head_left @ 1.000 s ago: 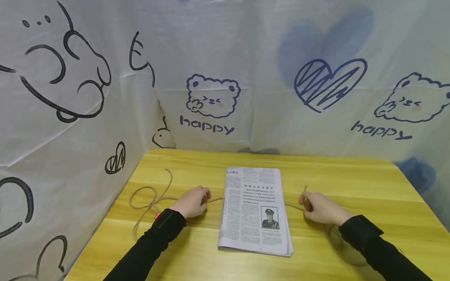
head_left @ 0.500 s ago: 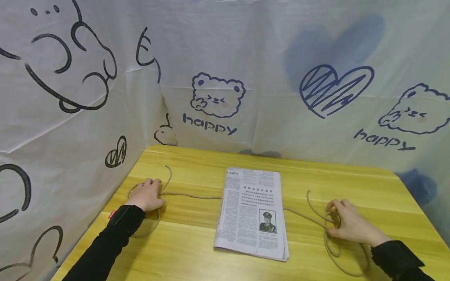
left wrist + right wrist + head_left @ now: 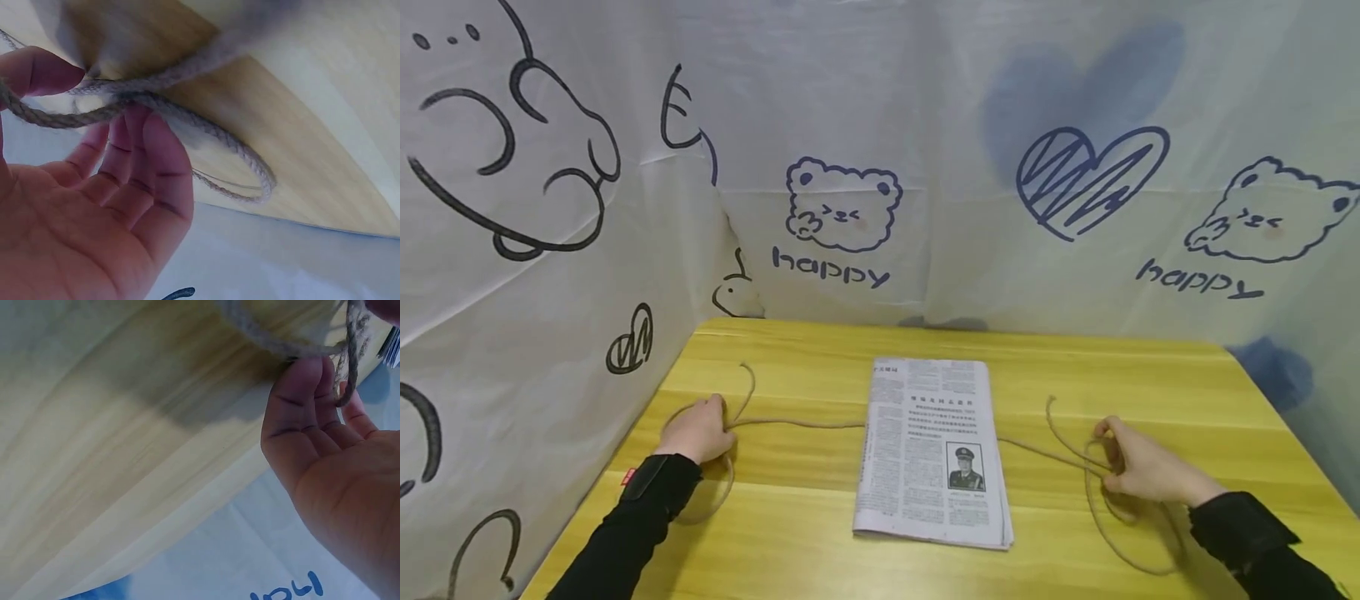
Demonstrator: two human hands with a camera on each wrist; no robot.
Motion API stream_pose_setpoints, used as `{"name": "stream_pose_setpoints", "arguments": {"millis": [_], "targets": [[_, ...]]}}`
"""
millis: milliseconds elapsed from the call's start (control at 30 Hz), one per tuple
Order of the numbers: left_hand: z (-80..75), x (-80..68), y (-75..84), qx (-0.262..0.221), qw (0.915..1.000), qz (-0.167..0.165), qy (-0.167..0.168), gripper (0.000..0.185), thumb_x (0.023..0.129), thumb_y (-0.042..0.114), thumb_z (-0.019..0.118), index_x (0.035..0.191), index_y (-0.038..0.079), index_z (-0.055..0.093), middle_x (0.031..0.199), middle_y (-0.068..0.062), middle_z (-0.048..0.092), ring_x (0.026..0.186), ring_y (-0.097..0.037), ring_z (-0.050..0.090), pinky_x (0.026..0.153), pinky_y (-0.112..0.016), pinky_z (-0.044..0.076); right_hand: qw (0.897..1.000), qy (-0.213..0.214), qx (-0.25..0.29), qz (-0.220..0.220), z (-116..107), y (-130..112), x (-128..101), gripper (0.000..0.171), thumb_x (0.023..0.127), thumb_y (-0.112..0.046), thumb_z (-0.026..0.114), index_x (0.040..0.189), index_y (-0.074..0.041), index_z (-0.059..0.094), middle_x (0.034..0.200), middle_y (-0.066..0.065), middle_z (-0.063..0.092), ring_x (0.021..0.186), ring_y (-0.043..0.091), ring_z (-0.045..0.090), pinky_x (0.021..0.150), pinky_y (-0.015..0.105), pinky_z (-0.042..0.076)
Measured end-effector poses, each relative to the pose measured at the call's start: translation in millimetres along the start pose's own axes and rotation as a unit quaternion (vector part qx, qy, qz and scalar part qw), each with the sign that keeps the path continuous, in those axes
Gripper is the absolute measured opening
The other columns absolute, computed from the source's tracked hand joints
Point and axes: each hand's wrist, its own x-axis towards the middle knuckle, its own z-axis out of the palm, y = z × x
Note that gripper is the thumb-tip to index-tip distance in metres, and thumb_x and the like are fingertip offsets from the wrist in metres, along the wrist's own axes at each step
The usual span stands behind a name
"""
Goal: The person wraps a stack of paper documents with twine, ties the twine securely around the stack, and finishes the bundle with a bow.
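Observation:
A folded newspaper (image 3: 917,500) lies in the middle of the table, over a thin beige rope (image 3: 820,426) that comes out on both sides. My left hand (image 3: 695,431) holds the rope where it loops at the left; in the left wrist view, strands of the rope (image 3: 225,136) pass between the thumb and curled fingers. At the right, my right hand (image 3: 1157,468) pinches the rope near another loose loop. Fingertips in the right wrist view meet a rope strand (image 3: 265,340), and the thumb is mostly cut off there. Short free ends stick out near each hand.
The yellow wood-grain table (image 3: 805,550) has a rounded far edge. A white curtain (image 3: 955,250) printed with bears and hearts hangs behind it and along the left side. A small red tag (image 3: 628,477) shows at the left wristband.
Both hands have moved outward from beside the newspaper, the left one to the left loop and the right one further right to its loop. The newspaper stays on the rope.

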Motion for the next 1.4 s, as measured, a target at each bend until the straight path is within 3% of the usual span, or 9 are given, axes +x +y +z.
{"name": "stream_pose_setpoints", "arguments": {"millis": [167, 333, 567, 700, 833, 1067, 1267, 1400], "targets": [[-2.8, -3.7, -0.8, -0.015, 0.9997, -0.006, -0.017, 0.011, 0.089, 0.011, 0.063, 0.082, 0.003, 0.063, 0.072, -0.008, 0.061, 0.062, -0.021, 0.054, 0.06, -0.032, 0.043, 1.0, 0.004, 0.008, 0.01, -4, -1, 0, 0.047, 0.084, -0.001, 0.07, 0.122, 0.003, 0.041, 0.084, 0.006, 0.045, 0.069, 0.008, 0.039, 0.059, 0.03, 0.032], [-6.0, -6.0, -4.5, -0.048, 0.9987, -0.01, -0.018, 0.007, 0.087, 0.006, 0.061, 0.084, 0.0, 0.061, 0.075, -0.01, 0.06, 0.066, -0.022, 0.054, 0.061, -0.031, 0.042, 1.0, 0.008, 0.024, 0.012, -5, 0, 0, 0.045, 0.085, 0.0, 0.069, 0.12, 0.003, 0.042, 0.086, 0.006, 0.049, 0.069, 0.007, 0.044, 0.059, 0.03, 0.036], [-11.1, -2.4, -11.0, -0.12, 0.9927, 0.015, 0.004, 0.026, 0.096, 0.012, 0.056, 0.071, 0.006, 0.052, 0.067, -0.005, 0.048, 0.061, -0.019, 0.046, 0.059, -0.03, 0.035, 0.999, 0.014, 0.045, 0.013, -7, 4, -3, 0.04, 0.088, -0.001, 0.066, 0.121, 0.004, 0.044, 0.085, 0.006, 0.051, 0.067, 0.006, 0.045, 0.058, 0.028, 0.037], [-17.6, 0.6, -11.6, -0.165, 0.9853, 0.038, 0.019, 0.02, 0.098, 0.013, 0.059, 0.088, -0.002, 0.067, 0.077, -0.012, 0.062, 0.07, -0.02, 0.054, 0.063, -0.03, 0.041, 0.996, 0.023, 0.08, 0.01, -8, 6, -4, 0.036, 0.094, -0.002, 0.063, 0.123, 0.008, 0.045, 0.088, 0.008, 0.054, 0.069, 0.006, 0.048, 0.058, 0.029, 0.04], [-27.3, 2.9, -3.1, -0.195, 0.9778, 0.059, 0.048, 0.024, 0.098, 0.015, 0.062, 0.106, -0.007, 0.07, 0.095, -0.02, 0.071, 0.085, -0.025, 0.064, 0.069, -0.03, 0.048, 0.992, 0.025, 0.122, 0.019, -9, 5, -4, 0.035, 0.097, -0.003, 0.061, 0.125, 0.01, 0.044, 0.094, 0.011, 0.057, 0.073, 0.008, 0.052, 0.061, 0.03, 0.042], [-48.8, 10.8, 43.2, -0.272, 0.9557, 0.067, 0.089, 0.031, 0.103, 0.021, 0.057, 0.119, -0.003, 0.066, 0.112, -0.023, 0.07, 0.096, -0.029, 0.07, 0.08, -0.035, 0.056, 0.991, 0.022, 0.133, 0.018, -7, 5, -4, 0.033, 0.096, -0.004, 0.064, 0.121, 0.009, 0.047, 0.094, 0.012, 0.059, 0.076, 0.007, 0.056, 0.063, 0.027, 0.046], [-60.9, 27.8, 105.9, -0.305, 0.9378, 0.103, 0.128, 0.025, 0.102, 0.02, 0.058, 0.114, -0.001, 0.068, 0.112, -0.021, 0.071, 0.094, -0.031, 0.072, 0.078, -0.033, 0.056, 0.989, 0.018, 0.149, -0.005, -2, 9, -5, 0.03, 0.095, -0.001, 0.064, 0.117, 0.009, 0.047, 0.093, 0.013, 0.059, 0.076, 0.005, 0.057, 0.063, 0.026, 0.048], [-59.9, 39.7, 150.8, -0.311, 0.9317, 0.134, 0.131, 0.022, 0.102, 0.018, 0.059, 0.112, 0.001, 0.07, 0.112, -0.019, 0.07, 0.097, -0.03, 0.071, 0.079, -0.036, 0.058, 0.986, 0.008, 0.165, 0.002, -2, 11, -7, 0.03, 0.096, -0.002, 0.063, 0.118, 0.01, 0.045, 0.094, 0.013, 0.058, 0.077, 0.005, 0.057, 0.064, 0.027, 0.048]]}}
